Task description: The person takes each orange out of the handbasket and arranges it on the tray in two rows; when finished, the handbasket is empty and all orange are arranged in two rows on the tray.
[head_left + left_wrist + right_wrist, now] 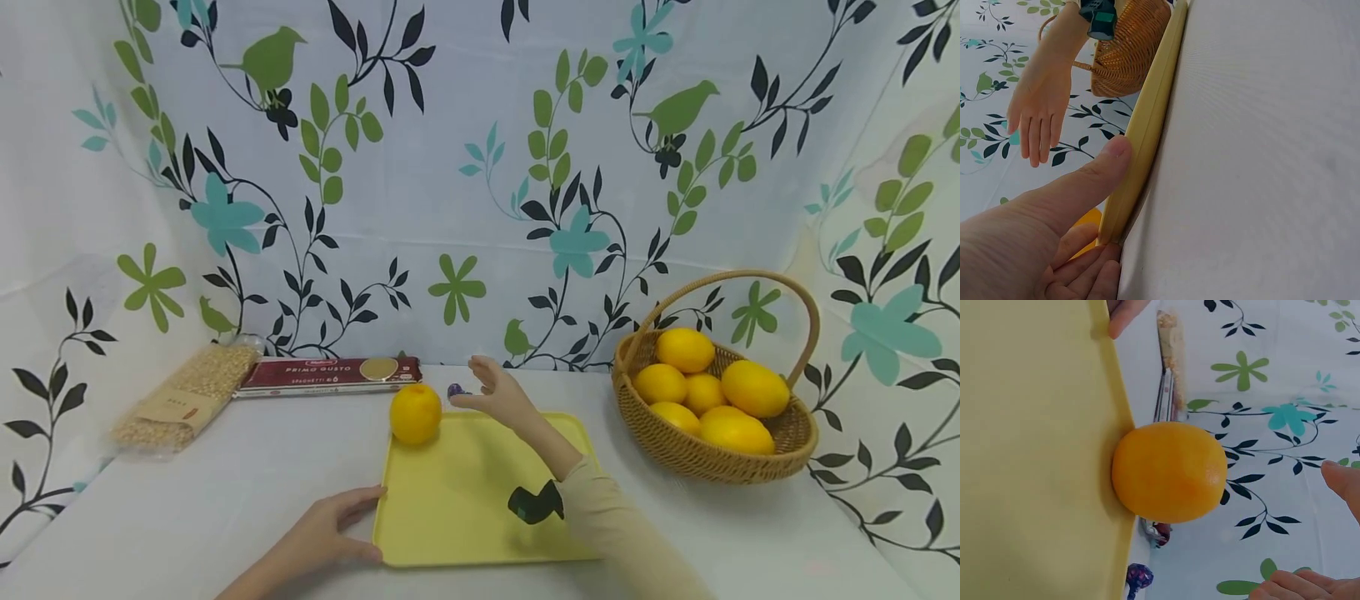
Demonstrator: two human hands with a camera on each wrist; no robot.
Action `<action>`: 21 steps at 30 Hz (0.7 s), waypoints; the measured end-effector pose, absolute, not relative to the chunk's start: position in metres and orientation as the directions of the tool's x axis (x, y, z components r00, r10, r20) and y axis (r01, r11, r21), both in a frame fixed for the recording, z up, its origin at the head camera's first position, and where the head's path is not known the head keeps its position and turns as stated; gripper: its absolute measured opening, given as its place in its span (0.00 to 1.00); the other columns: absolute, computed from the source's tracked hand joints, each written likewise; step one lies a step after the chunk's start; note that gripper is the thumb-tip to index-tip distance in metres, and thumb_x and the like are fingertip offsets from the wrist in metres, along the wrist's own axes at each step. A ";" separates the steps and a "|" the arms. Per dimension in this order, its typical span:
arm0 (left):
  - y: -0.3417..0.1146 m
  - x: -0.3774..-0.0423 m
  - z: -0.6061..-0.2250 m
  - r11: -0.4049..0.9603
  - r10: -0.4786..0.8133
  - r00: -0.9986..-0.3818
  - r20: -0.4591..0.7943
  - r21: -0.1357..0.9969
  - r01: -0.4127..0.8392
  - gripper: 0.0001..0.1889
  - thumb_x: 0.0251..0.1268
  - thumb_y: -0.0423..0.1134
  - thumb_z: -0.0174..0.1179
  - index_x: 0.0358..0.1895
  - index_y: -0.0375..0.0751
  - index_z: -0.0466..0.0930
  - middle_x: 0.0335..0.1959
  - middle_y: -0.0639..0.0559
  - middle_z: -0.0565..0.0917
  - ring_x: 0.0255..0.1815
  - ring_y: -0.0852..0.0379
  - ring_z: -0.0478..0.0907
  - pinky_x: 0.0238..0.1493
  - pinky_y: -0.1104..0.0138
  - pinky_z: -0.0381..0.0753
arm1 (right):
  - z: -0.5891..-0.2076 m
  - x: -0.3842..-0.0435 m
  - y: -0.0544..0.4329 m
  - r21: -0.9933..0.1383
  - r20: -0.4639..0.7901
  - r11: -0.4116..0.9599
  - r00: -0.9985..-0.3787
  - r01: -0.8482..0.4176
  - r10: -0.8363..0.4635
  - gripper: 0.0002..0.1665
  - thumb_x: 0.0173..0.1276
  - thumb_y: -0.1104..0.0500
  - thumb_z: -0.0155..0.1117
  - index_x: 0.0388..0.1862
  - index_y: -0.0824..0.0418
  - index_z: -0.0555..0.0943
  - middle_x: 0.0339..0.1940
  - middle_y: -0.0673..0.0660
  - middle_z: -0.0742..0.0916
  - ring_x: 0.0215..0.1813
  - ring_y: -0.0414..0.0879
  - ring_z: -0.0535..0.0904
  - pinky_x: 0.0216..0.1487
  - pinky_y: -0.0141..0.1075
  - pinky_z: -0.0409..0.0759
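A yellow tray point(450, 500) lies on the white table. An orange point(415, 414) sits at its far left corner and fills the middle of the right wrist view. My left hand point(330, 529) touches the tray's left side, thumb and fingers spread apart along the edge. In the left wrist view the thumb point(1100, 172) lies against the rim. My right hand point(498, 396) hovers over the tray's far edge, to the right of the orange, holding nothing. Just beyond its fingertips lies a small purple wrapped piece, like a lollipop point(1139, 575).
A wicker basket point(660, 446) of yellow fruit stands on the right. A dark red spaghetti packet point(330, 377) lies behind, left of the orange. Beside it is a clear bag point(191, 396) of pale grains or beans. Patterned cloth point(450, 208) hangs behind the table.
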State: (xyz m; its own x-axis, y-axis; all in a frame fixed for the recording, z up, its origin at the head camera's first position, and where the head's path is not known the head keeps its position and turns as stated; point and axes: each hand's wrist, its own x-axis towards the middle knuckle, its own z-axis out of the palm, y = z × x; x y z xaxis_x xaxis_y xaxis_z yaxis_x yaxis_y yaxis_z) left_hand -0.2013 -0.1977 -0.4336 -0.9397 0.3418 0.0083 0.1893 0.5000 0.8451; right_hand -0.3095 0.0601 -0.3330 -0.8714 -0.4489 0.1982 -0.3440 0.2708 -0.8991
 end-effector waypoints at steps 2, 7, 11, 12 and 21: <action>-0.198 -0.202 -0.433 0.500 0.347 -0.938 0.016 0.843 0.199 0.45 0.33 0.52 0.71 0.58 0.30 0.66 0.58 0.35 0.68 0.58 0.40 0.65 0.55 0.57 0.68 | -0.322 -0.303 0.069 -0.901 0.202 0.260 -0.866 -0.348 -0.458 0.42 0.57 0.63 0.65 0.66 0.70 0.54 0.66 0.66 0.63 0.66 0.56 0.55 0.65 0.45 0.55; -0.198 -0.203 -0.432 0.497 0.351 -0.936 0.028 0.842 0.211 0.45 0.33 0.51 0.71 0.58 0.29 0.67 0.58 0.35 0.68 0.58 0.40 0.65 0.55 0.58 0.68 | -0.313 -0.304 0.096 -0.877 0.254 0.260 -0.850 -0.403 -0.461 0.42 0.58 0.59 0.65 0.66 0.69 0.55 0.65 0.64 0.64 0.66 0.55 0.57 0.65 0.42 0.57; -0.199 -0.203 -0.430 0.494 0.359 -0.933 0.030 0.842 0.217 0.44 0.34 0.50 0.72 0.58 0.29 0.66 0.58 0.35 0.68 0.58 0.40 0.65 0.56 0.58 0.68 | -0.302 -0.304 0.119 -0.854 0.285 0.287 -0.852 -0.434 -0.440 0.41 0.58 0.59 0.65 0.66 0.67 0.56 0.65 0.64 0.64 0.66 0.54 0.57 0.65 0.42 0.57; -0.199 -0.203 -0.430 0.494 0.361 -0.932 0.032 0.841 0.220 0.44 0.34 0.50 0.72 0.58 0.29 0.66 0.58 0.34 0.68 0.58 0.40 0.65 0.56 0.58 0.68 | -0.299 -0.303 0.125 -0.850 0.292 0.291 -0.852 -0.440 -0.435 0.41 0.59 0.59 0.64 0.66 0.68 0.56 0.65 0.65 0.64 0.66 0.54 0.57 0.65 0.42 0.57; -0.198 -0.202 -0.431 0.483 0.369 -0.929 0.038 0.846 0.226 0.45 0.33 0.50 0.72 0.58 0.28 0.66 0.58 0.34 0.67 0.58 0.40 0.64 0.55 0.58 0.69 | -0.271 -0.293 0.184 -0.855 0.291 0.334 -0.900 -0.397 -0.326 0.40 0.60 0.57 0.63 0.65 0.67 0.57 0.64 0.63 0.66 0.64 0.51 0.60 0.63 0.44 0.61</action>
